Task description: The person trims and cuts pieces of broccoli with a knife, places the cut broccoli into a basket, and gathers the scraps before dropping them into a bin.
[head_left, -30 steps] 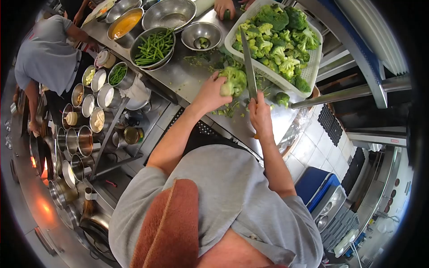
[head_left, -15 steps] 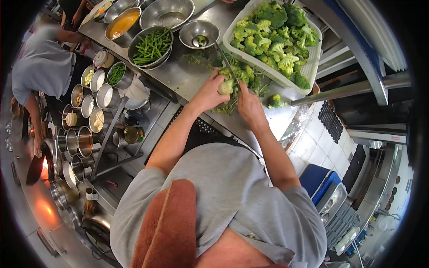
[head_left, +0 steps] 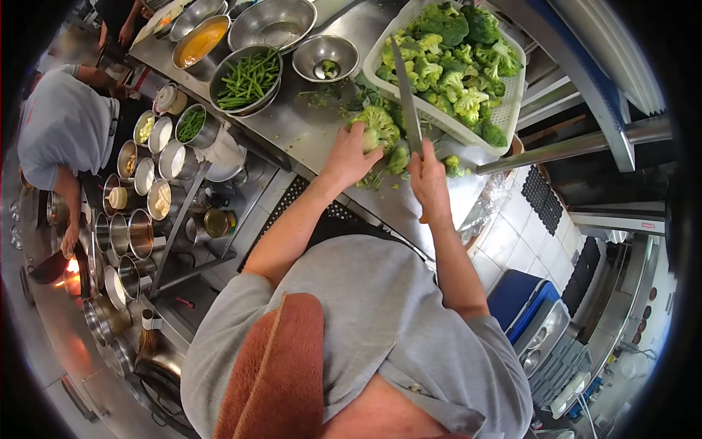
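Observation:
My left hand (head_left: 353, 155) is closed around a head of broccoli (head_left: 377, 126) above the steel counter, its florets facing away from me. In my right hand (head_left: 430, 179) is a long kitchen knife (head_left: 406, 91), its blade pointing up and away over the edge of the white basket. A cut broccoli floret (head_left: 398, 159) shows between the two hands. Another small floret (head_left: 453, 167) lies on the counter to the right of the knife. Broccoli pieces fill the white plastic basket (head_left: 443, 117) just beyond my hands. Green scraps are scattered beneath the broccoli head.
Left of the basket stand a small steel bowl (head_left: 325, 53), a bowl of green beans (head_left: 248, 79) and a pan of orange liquid (head_left: 202, 42). Several metal containers crowd the lower shelf. At far left a co-worker (head_left: 69, 124) holds a pan over a flame. A metal rail (head_left: 578, 143) runs at right.
The knife has come away from the broccoli and swung rightward, blade now upright. My left hand has turned the broccoli so its florets show. The co-worker's pan has shifted over the flame.

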The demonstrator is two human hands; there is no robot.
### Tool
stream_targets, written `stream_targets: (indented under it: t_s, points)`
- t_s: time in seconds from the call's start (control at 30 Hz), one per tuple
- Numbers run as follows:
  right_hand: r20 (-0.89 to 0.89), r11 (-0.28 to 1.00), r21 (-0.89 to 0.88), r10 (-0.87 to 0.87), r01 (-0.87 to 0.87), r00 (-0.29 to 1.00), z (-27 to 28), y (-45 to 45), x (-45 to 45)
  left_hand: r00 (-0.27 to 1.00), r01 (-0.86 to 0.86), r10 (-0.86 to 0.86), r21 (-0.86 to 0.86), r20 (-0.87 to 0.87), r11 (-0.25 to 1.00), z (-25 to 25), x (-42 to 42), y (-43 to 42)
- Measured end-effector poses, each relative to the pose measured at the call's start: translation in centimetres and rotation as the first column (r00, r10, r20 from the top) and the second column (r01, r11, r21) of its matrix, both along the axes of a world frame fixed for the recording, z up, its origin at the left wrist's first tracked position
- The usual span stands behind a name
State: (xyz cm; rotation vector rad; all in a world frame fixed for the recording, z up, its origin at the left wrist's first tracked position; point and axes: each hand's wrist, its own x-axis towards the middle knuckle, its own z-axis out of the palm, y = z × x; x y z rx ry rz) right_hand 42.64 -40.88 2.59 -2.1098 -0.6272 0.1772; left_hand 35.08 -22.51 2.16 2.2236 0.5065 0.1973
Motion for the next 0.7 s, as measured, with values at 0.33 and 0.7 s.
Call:
stream_targets:
  t_s: [0.33,0.7]
  points:
    - [0.075,0.991,-0.038,0.132,-0.129,0.988,0.5,2.0,-1.1,0.959,0.147,-0.167,0.101,0.229,0.984,-0.2,-0.5,0.8]
    - [0.140,0.966,-0.164,0.224,-0.201,0.964,-0.9,4.0,-0.2,0.973,0.044,-0.033,-0.040,0.227,0.998,-1.4,0.1,0.8]
